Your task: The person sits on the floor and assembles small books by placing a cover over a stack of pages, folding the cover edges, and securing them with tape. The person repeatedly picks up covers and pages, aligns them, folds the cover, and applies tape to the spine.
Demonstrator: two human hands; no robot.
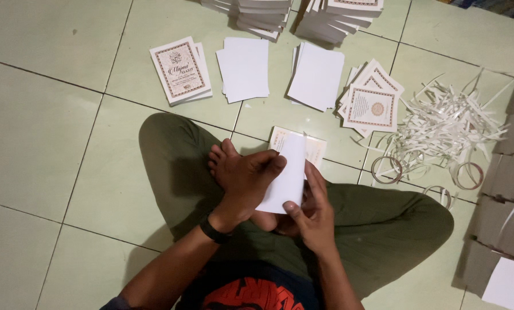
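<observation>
A person sat cross-legged on a tiled floor (45, 132), left hand (248, 178) and right hand (311, 215) both pinching a blank white sheet (288, 175) over the lap. Beyond it lay a printed cover (314, 150). Toward the floor's far edge, a stack of covers (179, 69), two piles of blank sheets (244, 69) and fanned covers (372, 100) remained, suggesting much collating was left.

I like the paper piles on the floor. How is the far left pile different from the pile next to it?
The far left pile has a printed top with a patterned border frame, while the neighbouring pile shows only blank white. The printed pile sits turned at a slant; the blank pile lies almost straight. Both are small rectangular stacks of similar size lying flat on the pale green tile floor.
</observation>
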